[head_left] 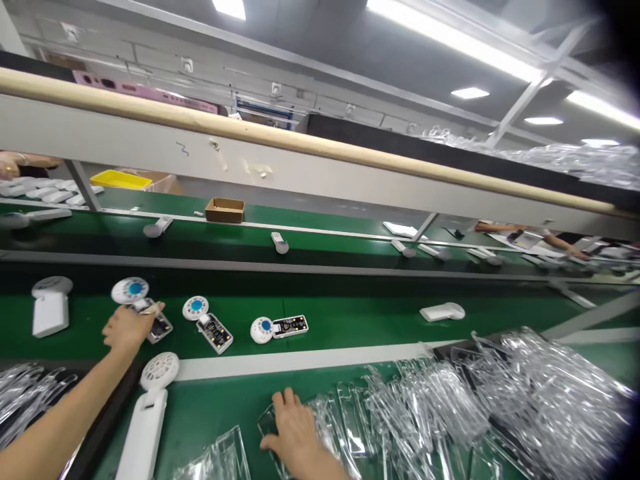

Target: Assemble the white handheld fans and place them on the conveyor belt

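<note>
The left hand is closed narrowly, its fingers curled onto a small white piece on an exposed circuit board. The board lies on a green conveyor belt, just beside a round white head with a blue centre. The right hand is spread wide, its fingers pressed on a heap of clear plastic blister trays.
</note>
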Available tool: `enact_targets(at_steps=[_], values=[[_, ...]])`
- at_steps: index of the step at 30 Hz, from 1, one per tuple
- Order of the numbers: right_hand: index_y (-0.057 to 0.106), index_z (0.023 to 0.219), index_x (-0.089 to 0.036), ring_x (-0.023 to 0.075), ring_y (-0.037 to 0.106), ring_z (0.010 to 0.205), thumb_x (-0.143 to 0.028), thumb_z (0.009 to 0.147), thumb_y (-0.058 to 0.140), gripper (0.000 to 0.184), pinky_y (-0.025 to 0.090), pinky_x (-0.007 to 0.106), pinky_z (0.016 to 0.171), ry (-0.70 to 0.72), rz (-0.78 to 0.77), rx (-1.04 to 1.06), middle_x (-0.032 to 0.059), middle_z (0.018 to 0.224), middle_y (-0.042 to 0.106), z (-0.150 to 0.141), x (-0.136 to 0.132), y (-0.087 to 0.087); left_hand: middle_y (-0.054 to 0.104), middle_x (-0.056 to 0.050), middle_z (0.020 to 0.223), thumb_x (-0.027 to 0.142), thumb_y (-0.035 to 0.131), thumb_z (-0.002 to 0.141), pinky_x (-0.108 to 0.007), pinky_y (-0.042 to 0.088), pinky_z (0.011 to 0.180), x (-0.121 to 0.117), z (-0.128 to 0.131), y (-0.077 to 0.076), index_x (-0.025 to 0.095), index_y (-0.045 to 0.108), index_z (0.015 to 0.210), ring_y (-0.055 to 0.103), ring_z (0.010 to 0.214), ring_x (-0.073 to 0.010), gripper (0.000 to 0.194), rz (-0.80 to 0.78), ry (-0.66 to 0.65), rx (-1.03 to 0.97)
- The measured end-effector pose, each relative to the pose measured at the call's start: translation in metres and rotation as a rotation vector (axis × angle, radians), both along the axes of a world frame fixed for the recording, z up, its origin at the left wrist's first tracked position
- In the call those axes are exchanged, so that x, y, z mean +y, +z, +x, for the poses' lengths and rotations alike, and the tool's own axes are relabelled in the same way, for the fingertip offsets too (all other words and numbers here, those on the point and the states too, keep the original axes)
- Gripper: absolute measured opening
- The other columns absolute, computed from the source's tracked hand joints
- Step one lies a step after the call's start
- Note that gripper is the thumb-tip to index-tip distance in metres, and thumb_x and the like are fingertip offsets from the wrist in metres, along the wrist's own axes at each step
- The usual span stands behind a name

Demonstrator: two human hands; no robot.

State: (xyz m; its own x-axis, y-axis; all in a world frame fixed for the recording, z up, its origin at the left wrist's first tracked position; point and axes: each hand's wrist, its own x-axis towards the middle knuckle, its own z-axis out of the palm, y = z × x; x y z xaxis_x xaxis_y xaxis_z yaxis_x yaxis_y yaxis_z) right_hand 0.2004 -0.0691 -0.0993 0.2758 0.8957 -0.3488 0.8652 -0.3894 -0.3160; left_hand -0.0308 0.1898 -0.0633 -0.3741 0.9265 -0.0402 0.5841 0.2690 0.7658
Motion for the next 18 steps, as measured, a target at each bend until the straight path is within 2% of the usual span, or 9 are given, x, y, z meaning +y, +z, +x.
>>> enact_targets(at_steps=[2,4,6,7,8,10,12,14,18], values=[[0.056,0.114,-0.004,0.0411,0.053,0.106,-0.006,0.054,0.08,0.064,0.043,0.053,0.085,0.012,-0.025,-0.04,0.0259,0.115,0.056,-0.011,0.002,-0.009,0.026,-0.028,0.143,0.049,0.061,0.068,-0.064,0.021,0.098,-0.007,0.013,0.001,0.007,0.03,0.132,0.018,0.13,-0.0513,0.083,-0.002,-0.058,0.058],[0.056,0.114,-0.006,0.0386,0.053,0.106,-0.001,0.063,0.068,0.052,0.043,0.052,0.086,0.028,-0.023,-0.064,0.0228,0.112,0.058,-0.017,0.006,-0.013,0.046,-0.018,0.133,0.054,0.053,0.074,-0.052,0.035,0.097,-0.023,0.042,-0.003,0.017,0.035,0.132,0.04,0.124,-0.0406,0.07,-0.028,-0.257,0.031],[0.059,0.109,-0.008,0.0359,0.054,0.105,0.003,0.067,0.056,0.044,0.045,0.049,0.084,0.039,-0.015,-0.075,0.0192,0.108,0.061,-0.017,0.009,-0.01,0.067,-0.011,0.097,0.061,0.053,0.071,-0.043,0.05,0.076,-0.041,0.079,-0.015,0.022,0.048,0.122,0.064,0.09,-0.0334,0.064,-0.141,-0.464,-0.043],[0.06,0.105,-0.01,0.0338,0.056,0.102,0.004,0.068,0.052,0.041,0.046,0.046,0.083,0.043,-0.008,-0.075,0.0166,0.104,0.062,-0.014,0.01,-0.006,0.068,-0.009,0.081,0.064,0.055,0.067,-0.041,0.052,0.063,-0.049,0.098,-0.022,0.021,0.05,0.12,0.067,0.071,-0.0312,0.068,-0.226,-0.53,-0.088],[0.062,0.1,-0.013,0.0312,0.058,0.099,0.004,0.068,0.05,0.038,0.047,0.043,0.081,0.048,-0.001,-0.072,0.0134,0.1,0.064,-0.01,0.009,-0.001,0.067,-0.009,0.073,0.065,0.056,0.065,-0.039,0.051,0.051,-0.057,0.115,-0.03,0.018,0.049,0.12,0.065,0.055,-0.0295,0.073,-0.312,-0.573,-0.13],[0.063,0.092,-0.019,0.0247,0.061,0.093,0.002,0.071,0.049,0.034,0.047,0.035,0.08,0.058,0.031,-0.061,0.0066,0.093,0.065,0.002,0.006,0.012,0.068,-0.015,0.08,0.063,0.059,0.064,-0.038,0.048,0.04,-0.069,0.141,-0.043,0.013,0.046,0.12,0.062,0.043,-0.0264,0.076,-0.449,-0.599,-0.215],[0.061,0.085,-0.024,0.0189,0.061,0.086,-0.002,0.072,0.049,0.028,0.046,0.027,0.074,0.051,0.136,-0.028,0.0021,0.089,0.064,0.017,-0.001,0.023,0.064,-0.021,0.098,0.057,0.055,0.069,-0.035,0.051,0.043,-0.076,0.154,-0.052,0.011,0.044,0.116,0.065,0.051,-0.0238,0.066,-0.507,-0.587,-0.3],[0.057,0.079,-0.024,0.015,0.06,0.072,-0.005,0.071,0.049,0.022,0.043,0.022,0.063,0.01,0.289,0.049,0.0003,0.084,0.061,0.032,-0.01,0.028,0.061,-0.02,0.106,0.05,0.049,0.076,-0.03,0.053,0.05,-0.08,0.155,-0.053,0.013,0.04,0.113,0.068,0.066,-0.0209,0.054,-0.483,-0.575,-0.364],[0.048,0.069,-0.025,0.0108,0.052,0.05,-0.019,0.069,0.058,0.011,0.038,0.02,0.053,-0.301,0.493,0.47,-0.005,0.061,0.057,0.052,-0.021,0.018,0.063,-0.012,0.094,0.041,0.055,0.072,-0.029,0.049,0.053,-0.087,0.144,-0.034,0.018,0.037,0.114,0.065,0.074,-0.0233,0.051,-0.305,-0.595,-0.334]])
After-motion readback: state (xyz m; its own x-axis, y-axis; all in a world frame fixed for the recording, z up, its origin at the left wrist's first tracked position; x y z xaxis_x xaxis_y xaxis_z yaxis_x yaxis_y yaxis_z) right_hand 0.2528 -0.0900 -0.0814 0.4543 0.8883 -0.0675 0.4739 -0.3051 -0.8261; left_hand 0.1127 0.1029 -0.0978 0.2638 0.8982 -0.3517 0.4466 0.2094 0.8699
